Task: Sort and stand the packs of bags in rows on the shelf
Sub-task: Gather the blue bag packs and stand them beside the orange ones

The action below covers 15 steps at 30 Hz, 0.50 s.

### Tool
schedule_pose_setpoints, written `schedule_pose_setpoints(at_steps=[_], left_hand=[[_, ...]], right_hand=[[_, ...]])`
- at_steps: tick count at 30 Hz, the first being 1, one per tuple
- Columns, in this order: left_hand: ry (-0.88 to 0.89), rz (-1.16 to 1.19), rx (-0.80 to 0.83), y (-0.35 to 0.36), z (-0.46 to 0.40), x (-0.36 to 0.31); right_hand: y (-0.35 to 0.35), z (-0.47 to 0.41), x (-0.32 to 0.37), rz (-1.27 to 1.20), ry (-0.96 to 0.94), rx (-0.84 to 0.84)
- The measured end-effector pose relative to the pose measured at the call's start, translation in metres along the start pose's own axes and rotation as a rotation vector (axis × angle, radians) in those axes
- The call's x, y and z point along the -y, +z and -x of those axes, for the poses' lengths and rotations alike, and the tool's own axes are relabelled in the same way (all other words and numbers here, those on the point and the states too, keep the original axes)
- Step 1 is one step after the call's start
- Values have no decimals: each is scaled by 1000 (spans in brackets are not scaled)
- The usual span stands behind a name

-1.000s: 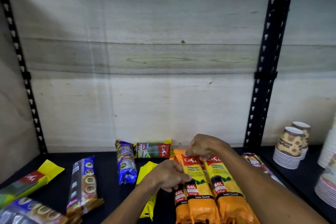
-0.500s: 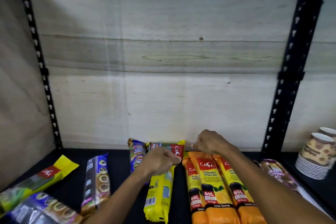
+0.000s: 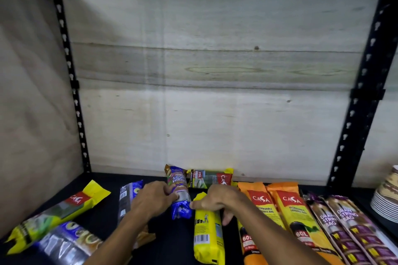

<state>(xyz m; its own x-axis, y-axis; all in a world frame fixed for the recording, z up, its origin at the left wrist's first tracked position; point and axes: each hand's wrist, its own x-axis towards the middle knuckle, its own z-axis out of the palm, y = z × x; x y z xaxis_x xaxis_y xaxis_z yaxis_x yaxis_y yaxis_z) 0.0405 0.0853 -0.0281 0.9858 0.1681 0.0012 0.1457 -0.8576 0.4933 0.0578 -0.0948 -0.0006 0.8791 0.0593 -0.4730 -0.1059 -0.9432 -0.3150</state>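
My left hand (image 3: 154,199): fingers curled round the blue single-handle bag pack (image 3: 179,193), gripping its middle.
My right hand (image 3: 217,201): laid over the top end of the yellow pack (image 3: 207,232), thumb and fingers closed on it.
Blue pack: lies flat near the shelf's back edge, its far end beside the 25L Casa pack (image 3: 211,179).
25L Casa pack: lies crosswise against the back wall.
Yellow pack: flat, running towards the front edge.
Orange 60L Casa packs (image 3: 290,211): side by side, just right of my right hand.
Purple drawstring bag packs (image 3: 344,226): side by side, right of the orange ones.
Shelf (image 3: 103,206), left part: a yellow-green Casa pack (image 3: 58,211) and blue-and-clear packs (image 3: 127,198) lie loose.
Far right edge: stacked paper cups (image 3: 387,196).
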Motion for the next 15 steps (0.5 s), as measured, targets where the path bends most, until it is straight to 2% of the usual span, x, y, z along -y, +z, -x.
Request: schedule_pose_setpoints(at_steps=[5, 8, 11, 15], left_hand=[[7, 58, 31, 0, 2, 10], [34, 204, 13, -6, 3, 8], [82, 400, 18, -14, 5, -1], [48, 648, 223, -25, 15, -19]], right_hand=[[3, 3, 5, -94, 33, 12], [-12, 8, 1, -212, -8, -46], [-30, 6, -2, -500, -103, -166], [-39, -1, 8, -990, -244, -242]])
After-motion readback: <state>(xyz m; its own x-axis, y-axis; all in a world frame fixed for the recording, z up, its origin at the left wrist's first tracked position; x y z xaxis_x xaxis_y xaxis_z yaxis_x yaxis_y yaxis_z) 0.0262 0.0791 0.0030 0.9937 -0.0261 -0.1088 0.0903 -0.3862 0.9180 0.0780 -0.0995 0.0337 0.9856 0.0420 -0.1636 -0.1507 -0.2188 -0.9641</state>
